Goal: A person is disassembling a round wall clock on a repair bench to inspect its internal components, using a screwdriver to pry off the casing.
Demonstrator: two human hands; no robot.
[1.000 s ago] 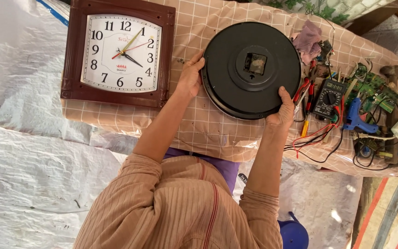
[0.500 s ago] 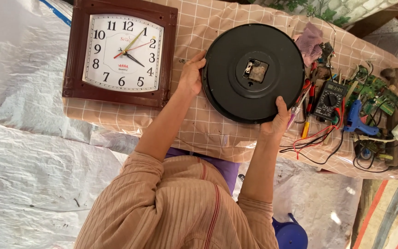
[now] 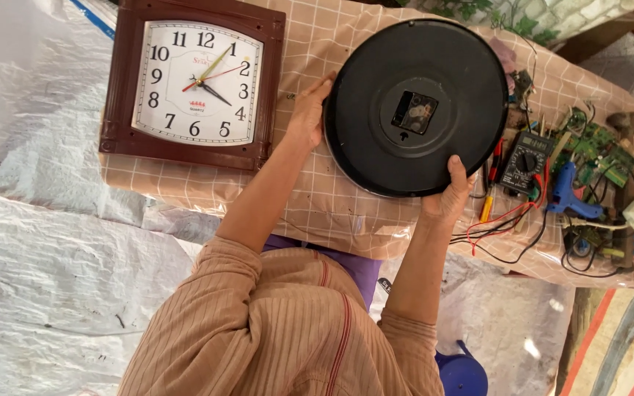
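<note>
Fingers [image 3: 458,170] of both hands grip round black plastic clock back [image 3: 376,73].

Both hands grip a round black clock [image 3: 416,106], back up: left hand [image 3: 308,116] at nine o'clock, right hand [image 3: 449,199] at five.

We see a square wall clock [image 3: 194,83] in a dark brown frame lying face up on the checked tablecloth [image 3: 317,198]. At the far end we find a multimeter [image 3: 524,161], a blue glue gun [image 3: 569,193], green circuit boards [image 3: 596,147] and tangled wires [image 3: 508,227].
</note>
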